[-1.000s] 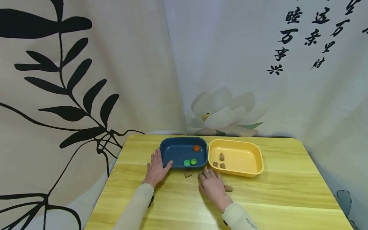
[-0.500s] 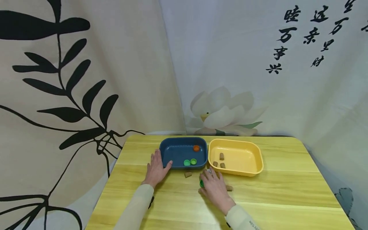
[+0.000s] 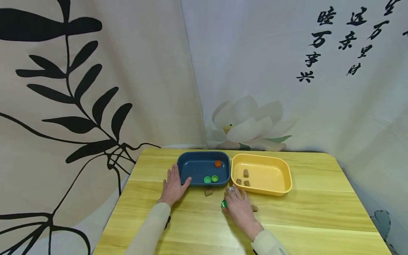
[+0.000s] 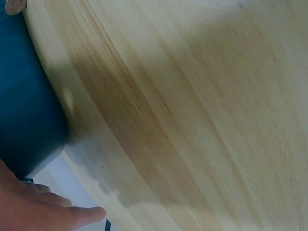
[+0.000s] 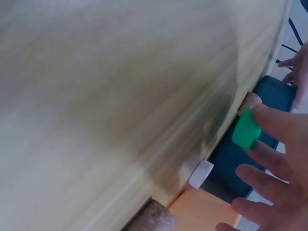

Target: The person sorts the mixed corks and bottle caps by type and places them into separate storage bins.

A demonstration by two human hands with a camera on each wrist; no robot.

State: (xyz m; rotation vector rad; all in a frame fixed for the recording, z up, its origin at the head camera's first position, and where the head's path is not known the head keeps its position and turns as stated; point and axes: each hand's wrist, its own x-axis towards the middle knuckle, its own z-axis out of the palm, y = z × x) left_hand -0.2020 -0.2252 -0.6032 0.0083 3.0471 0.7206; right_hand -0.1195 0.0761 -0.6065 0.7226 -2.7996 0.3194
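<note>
My right hand (image 3: 239, 209) is low over the table, just in front of the gap between two trays. Its thumb and index finger pinch a green bottle cap (image 5: 246, 129), whose edge also shows in the head view. Near these fingers lies a white cap (image 5: 201, 174), partly covered by the hand in the head view. My left hand (image 3: 173, 186) rests against the left side of the blue tray (image 3: 188, 182), fingers straight and thumb spread along the front rim. That tray holds an orange cap (image 3: 218, 164) and two green caps (image 3: 211, 179).
Right of the blue tray stands a yellow tray (image 3: 271, 173) with several cork stoppers (image 3: 245, 173) at its left. One loose cork (image 3: 208, 192) lies before the blue tray; another cork (image 3: 254, 208) sits beside the right hand. A printed curtain (image 3: 153, 88) hangs behind the table.
My right hand has shifted slightly right and back toward me, and the green cap, mostly hidden a second ago, now shows at its fingertips. The left hand and both trays have stayed put.
</note>
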